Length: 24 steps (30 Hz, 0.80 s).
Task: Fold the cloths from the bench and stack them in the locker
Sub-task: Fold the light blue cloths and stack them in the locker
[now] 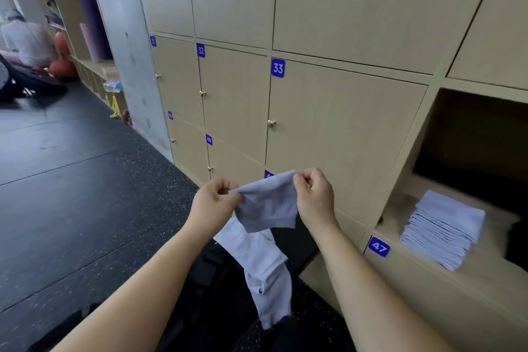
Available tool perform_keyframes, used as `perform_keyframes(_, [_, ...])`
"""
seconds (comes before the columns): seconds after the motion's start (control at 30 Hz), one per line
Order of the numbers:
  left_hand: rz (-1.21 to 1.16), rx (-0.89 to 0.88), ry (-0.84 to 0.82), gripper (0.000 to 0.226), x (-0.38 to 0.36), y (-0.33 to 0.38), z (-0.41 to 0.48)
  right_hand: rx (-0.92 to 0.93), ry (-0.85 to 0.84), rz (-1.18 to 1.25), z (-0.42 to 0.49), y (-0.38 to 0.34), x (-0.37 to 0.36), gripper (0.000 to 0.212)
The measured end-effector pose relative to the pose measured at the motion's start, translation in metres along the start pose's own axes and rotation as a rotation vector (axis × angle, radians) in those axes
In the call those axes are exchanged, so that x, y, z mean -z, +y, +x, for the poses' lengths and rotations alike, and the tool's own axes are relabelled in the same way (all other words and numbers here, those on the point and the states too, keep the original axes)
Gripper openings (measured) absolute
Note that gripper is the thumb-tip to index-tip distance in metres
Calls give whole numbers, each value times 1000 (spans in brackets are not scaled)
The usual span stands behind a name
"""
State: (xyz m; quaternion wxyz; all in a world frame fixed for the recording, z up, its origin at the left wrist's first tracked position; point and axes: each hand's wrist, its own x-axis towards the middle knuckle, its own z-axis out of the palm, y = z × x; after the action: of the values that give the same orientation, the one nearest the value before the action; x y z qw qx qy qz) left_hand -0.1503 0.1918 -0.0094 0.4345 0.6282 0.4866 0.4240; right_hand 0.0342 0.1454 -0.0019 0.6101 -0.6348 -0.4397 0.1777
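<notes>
Pale lilac cloth [268,206], creased, hanging between left grip [213,197] and right grip [314,194], each pinching a top corner, rumpled cloths [263,266] on dark counter [301,241] below the grips, neat folded stack [443,228] in open locker [423,146] to their right.
</notes>
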Motion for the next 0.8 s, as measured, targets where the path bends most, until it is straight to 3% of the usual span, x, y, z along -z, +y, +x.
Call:
perform_keyframes(0.17, [-208, 27, 0, 9, 2, 30, -7, 26, -11, 38, -10, -29, 19, 7])
perform_keyframes(0.43, [-256, -18, -38, 13, -4, 58, -19, 28, 39, 64, -20, -47, 39, 2])
perform_keyframes(0.53, [-252, -32, -85, 15, -7, 62, -23, -56, -56, 175, -25, -54, 46, 34])
perform_keyframes(0.6, [-238, -41, -120, 17, -12, 64, -25, -105, -175, 109, -26, -57, 53, 45])
perform_keyframes(0.7, [-257, -48, -158, 19, -23, 68, -31, -129, -351, 40, -26, -52, 63, 19])
perform_keyframes(0.8, [-294, -29, -213, 8, -30, 69, -34, -108, -283, 71, -25, -48, 69, 13])
